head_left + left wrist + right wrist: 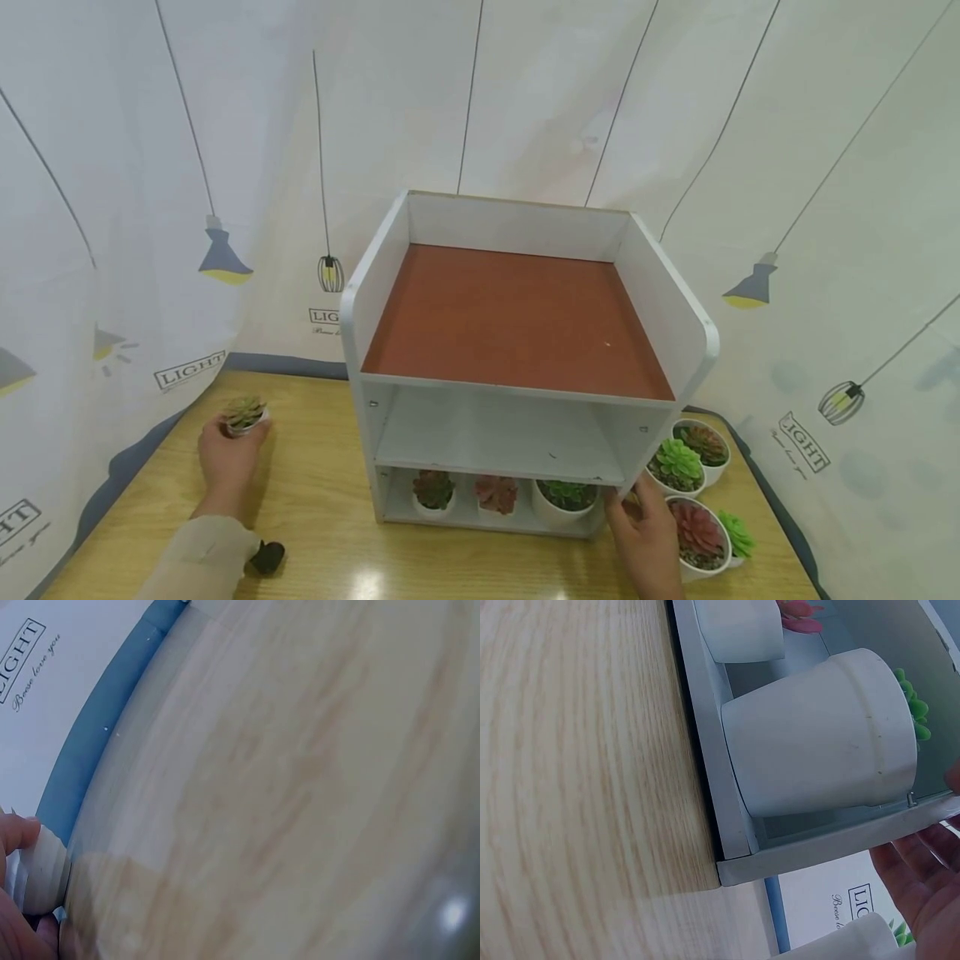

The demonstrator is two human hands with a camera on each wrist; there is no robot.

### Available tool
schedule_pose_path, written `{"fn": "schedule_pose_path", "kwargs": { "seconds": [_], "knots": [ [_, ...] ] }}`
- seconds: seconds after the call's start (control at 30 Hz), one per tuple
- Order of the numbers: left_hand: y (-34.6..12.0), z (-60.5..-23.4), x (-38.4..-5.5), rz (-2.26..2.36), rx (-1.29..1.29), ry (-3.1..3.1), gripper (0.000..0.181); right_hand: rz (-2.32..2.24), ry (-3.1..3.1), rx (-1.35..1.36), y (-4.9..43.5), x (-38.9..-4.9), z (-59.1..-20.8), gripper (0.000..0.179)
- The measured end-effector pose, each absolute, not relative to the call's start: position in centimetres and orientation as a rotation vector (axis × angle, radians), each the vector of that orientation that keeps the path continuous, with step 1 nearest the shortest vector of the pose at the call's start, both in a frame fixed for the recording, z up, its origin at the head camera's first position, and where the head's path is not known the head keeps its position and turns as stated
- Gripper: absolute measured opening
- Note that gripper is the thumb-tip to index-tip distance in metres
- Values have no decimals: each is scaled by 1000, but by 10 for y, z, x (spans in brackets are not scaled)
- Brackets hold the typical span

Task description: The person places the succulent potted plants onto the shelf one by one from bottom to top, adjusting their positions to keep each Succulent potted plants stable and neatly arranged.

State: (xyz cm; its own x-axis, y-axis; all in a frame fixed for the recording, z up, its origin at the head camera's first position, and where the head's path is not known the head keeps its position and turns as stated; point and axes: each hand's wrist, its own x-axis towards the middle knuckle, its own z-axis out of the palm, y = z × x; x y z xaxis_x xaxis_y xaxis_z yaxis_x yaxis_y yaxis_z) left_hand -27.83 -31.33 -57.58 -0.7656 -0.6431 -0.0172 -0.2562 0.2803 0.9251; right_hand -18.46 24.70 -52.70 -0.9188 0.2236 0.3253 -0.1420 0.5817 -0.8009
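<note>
right hand (647,533) cut off by frame edge, small pot (41,870) mostly out of view

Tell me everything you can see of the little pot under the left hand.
The small white pot holds a yellow-green succulent rosette with reddish tips. It stands upright on the wooden table, left of the white shelf unit and near the curtain edge. The left hand grips it from the near side, fingers wrapped round its wall. The material looks like glazed ceramic or plastic.
</note>
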Motion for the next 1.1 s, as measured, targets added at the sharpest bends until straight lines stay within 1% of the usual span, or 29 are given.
{"fn": "schedule_pose_path", "kwargs": {
  "seconds": [0.4, 0.63, 1.1],
  "knots": [
    [-311, -571, -274, -1484, 829, -2201, 82, 1253, -2434, -85, 247, -185, -525, 37],
    [-305, -568, -269, -1458, 770, -2201, 75, 1234, -2455, -104, 247, -184, -524, 36],
    [-296, -570, -257, -1463, 751, -2174, 72, 1220, -2432, -85, 247, -184, -527, 35]
  ]
}}
